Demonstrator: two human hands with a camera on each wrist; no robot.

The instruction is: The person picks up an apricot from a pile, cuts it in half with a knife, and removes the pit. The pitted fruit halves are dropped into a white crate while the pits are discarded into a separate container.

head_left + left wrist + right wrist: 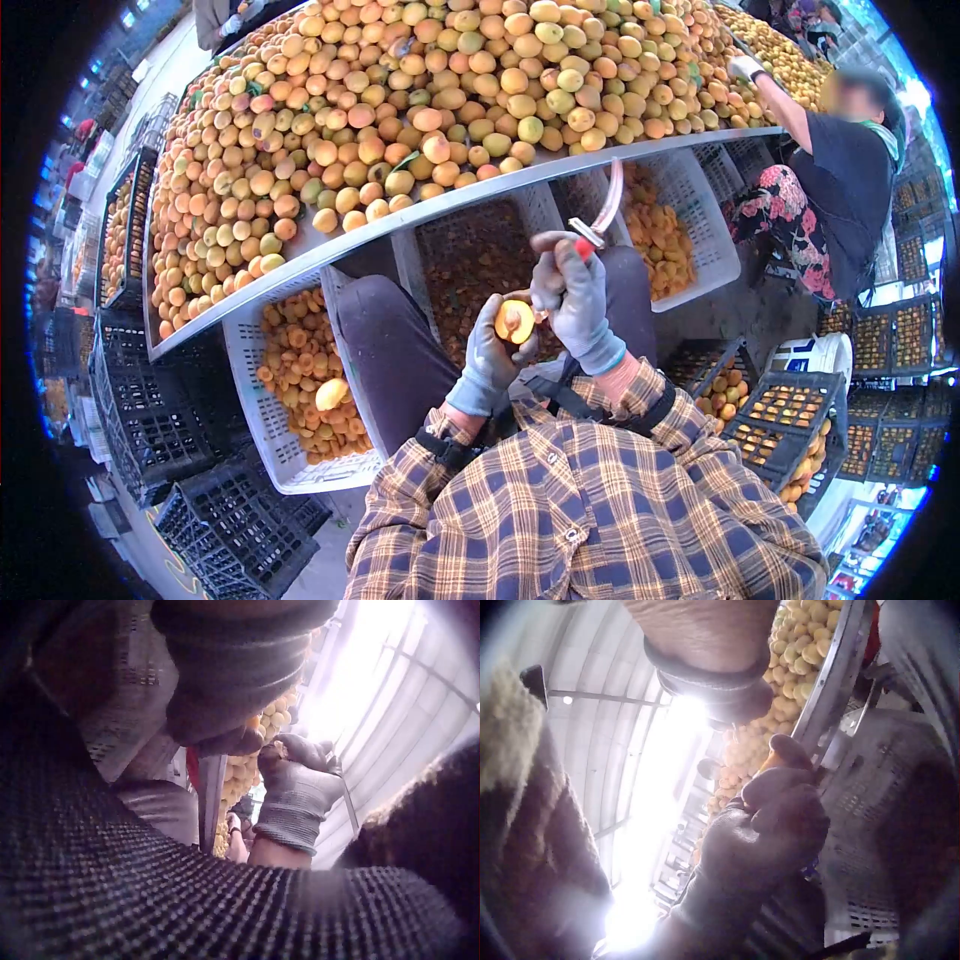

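In the head view, my gloved left hand (490, 350) holds a cut apricot (514, 321), its yellow flesh and brown pit facing up. Close beside it, my gloved right hand (575, 300) grips the red handle (584, 249) of a knife with a curved blade (611, 200) that points away from me. The right thumb and fingertips are right at the fruit's edge. In the right wrist view, the left hand (765, 832) shows with orange fruit at its fingertips. The left wrist view shows the right hand (296, 787) in its grey glove.
A metal-edged table (400, 222) heaped with whole apricots (430, 90) spans the front. Under its edge stand a left white crate (290, 478) of apricot halves, a darker-filled middle crate (405, 260) and a right crate (715, 275). Black crates (235, 530) flank me. Another person (850, 190) sits right.
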